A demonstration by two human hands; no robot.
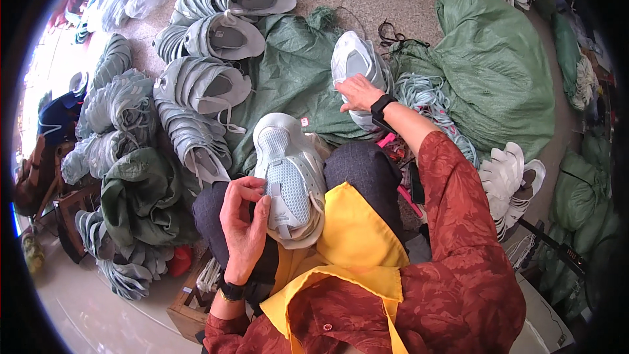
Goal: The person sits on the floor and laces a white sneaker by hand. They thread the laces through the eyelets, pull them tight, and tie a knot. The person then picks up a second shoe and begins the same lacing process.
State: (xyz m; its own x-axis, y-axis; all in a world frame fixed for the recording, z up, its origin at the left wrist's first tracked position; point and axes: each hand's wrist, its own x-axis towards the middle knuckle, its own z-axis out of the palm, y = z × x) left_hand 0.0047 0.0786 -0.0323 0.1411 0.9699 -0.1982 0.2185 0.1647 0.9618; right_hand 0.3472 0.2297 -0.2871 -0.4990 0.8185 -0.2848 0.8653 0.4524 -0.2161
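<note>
A pale blue-grey shoe upper (288, 187), with a mesh middle and a light sole-shaped end, lies across my lap. Beside its left edge is my left hand (244, 226), thumb and fingers curled together; whatever they pinch is too small to make out. Farther off to the right, my right hand (359, 94) reaches out to a stack of white-grey shoe uppers (354, 52). Its fingers bend over the rim of the top one, and the fingertips are partly hidden. A yellow apron (357, 233) covers part of my lap.
Rows of nested shoe uppers (216, 36) stand at the left on a green woven sack (282, 78). A full green sack (495, 72) sits at the right, beside a bundle of pale blue laces (424, 95). White uppers (508, 180) lie by my right elbow.
</note>
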